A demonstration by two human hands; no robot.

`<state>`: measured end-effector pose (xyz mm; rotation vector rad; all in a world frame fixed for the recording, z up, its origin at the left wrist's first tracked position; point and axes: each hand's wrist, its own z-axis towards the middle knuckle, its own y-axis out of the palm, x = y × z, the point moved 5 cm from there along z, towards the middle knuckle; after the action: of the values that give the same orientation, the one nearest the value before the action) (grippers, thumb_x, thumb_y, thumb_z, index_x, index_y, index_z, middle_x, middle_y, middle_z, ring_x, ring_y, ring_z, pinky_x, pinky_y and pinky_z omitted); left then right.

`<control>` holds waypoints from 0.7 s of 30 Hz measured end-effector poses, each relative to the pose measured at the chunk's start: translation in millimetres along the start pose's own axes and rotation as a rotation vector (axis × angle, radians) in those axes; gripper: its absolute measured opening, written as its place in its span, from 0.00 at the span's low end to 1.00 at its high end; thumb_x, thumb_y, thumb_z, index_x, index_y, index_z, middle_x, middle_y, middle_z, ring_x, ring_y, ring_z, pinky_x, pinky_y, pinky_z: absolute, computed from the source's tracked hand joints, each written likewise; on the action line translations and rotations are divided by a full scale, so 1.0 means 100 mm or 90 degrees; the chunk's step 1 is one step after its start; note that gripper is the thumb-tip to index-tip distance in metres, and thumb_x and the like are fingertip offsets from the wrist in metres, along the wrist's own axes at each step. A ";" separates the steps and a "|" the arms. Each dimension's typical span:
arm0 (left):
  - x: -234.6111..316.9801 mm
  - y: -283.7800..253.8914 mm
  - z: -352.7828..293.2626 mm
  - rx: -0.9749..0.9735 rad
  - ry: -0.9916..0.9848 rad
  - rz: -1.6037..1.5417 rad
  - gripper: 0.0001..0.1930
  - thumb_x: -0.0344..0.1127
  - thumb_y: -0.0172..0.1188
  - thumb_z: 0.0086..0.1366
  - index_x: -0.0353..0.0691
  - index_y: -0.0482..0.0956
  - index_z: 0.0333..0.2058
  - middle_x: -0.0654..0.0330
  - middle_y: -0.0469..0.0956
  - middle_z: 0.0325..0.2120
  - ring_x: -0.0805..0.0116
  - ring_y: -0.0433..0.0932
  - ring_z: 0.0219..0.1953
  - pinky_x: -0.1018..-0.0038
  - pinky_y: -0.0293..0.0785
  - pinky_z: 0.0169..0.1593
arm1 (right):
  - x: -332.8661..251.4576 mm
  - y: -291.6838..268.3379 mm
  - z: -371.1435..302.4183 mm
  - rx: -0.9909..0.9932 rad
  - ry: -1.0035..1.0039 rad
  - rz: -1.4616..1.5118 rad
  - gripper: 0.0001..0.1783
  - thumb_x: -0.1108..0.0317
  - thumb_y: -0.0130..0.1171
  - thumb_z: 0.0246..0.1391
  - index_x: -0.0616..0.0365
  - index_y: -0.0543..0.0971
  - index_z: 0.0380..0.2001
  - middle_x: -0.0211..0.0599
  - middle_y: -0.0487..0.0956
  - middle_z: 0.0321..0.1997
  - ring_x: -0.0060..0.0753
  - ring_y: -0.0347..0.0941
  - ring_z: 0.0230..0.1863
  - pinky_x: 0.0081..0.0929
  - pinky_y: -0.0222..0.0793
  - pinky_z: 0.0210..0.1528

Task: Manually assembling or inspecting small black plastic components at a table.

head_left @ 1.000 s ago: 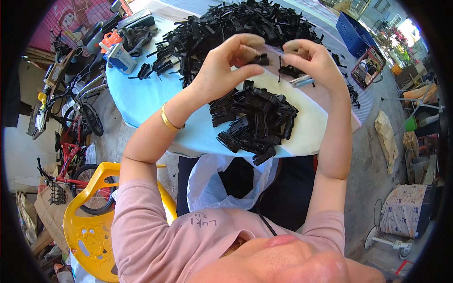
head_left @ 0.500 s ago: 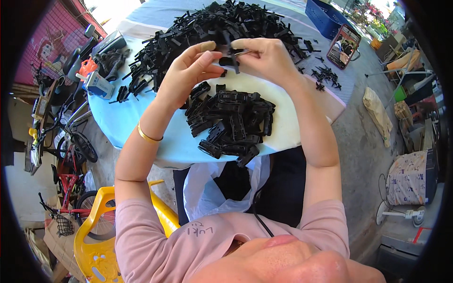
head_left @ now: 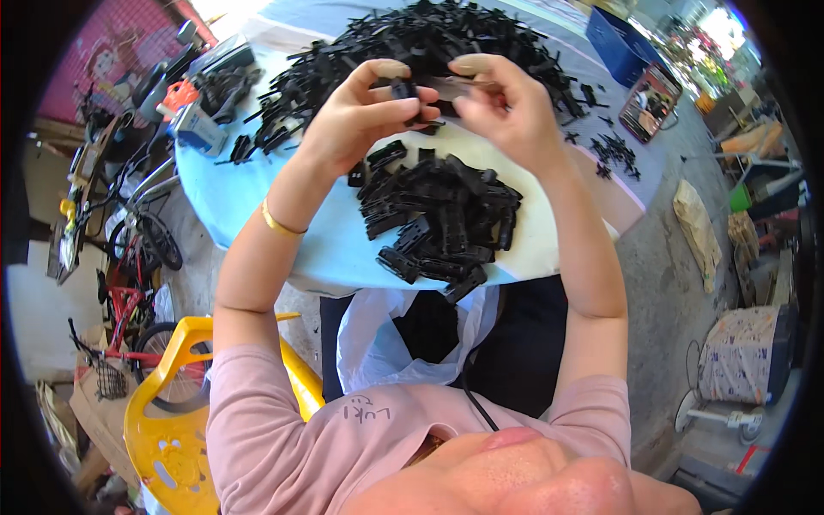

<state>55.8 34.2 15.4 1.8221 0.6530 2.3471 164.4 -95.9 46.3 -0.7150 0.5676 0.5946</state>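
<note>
Both hands are raised over the table, just in front of the large heap of black plastic parts (head_left: 412, 39). Between thumb and fingers, my left hand (head_left: 365, 112) pinches a small black plastic part (head_left: 402, 89). My right hand (head_left: 515, 107), a short gap away, is closed on a thin metallic tool (head_left: 482, 83), blurred and partly covered by the fingers. Below the hands, a smaller pile of black clip-like plastic pieces (head_left: 442, 215) lies near the table's front edge. In my lap sits an open white plastic bag (head_left: 365, 339) with dark contents.
Small black bits (head_left: 614, 154) lie scattered at the table's right, below a propped phone (head_left: 650, 103) and a blue basket (head_left: 620, 47). A small blue-and-white box (head_left: 199, 130) stands at the left. A yellow plastic chair (head_left: 172, 369) and red bicycle (head_left: 129, 296) are left of me.
My hands have drawn slightly apart; the right has turned with the metallic tool. The black part now sits closer in my left fingers. The whole view has shifted a little.
</note>
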 end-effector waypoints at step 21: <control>0.08 0.16 -0.11 0.113 0.240 0.327 0.16 0.24 0.64 0.48 0.35 0.71 0.37 0.65 0.76 0.25 0.83 0.73 0.27 0.85 0.70 0.31 | 0.04 0.29 -0.04 -0.052 0.222 0.199 0.10 0.66 0.52 0.55 0.63 0.76 0.34 0.22 0.67 0.17 0.08 0.57 0.17 0.08 0.50 0.18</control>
<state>46.3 19.5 27.2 1.7978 0.4788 3.1110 146.8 -79.4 28.7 -0.8212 0.9953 0.7919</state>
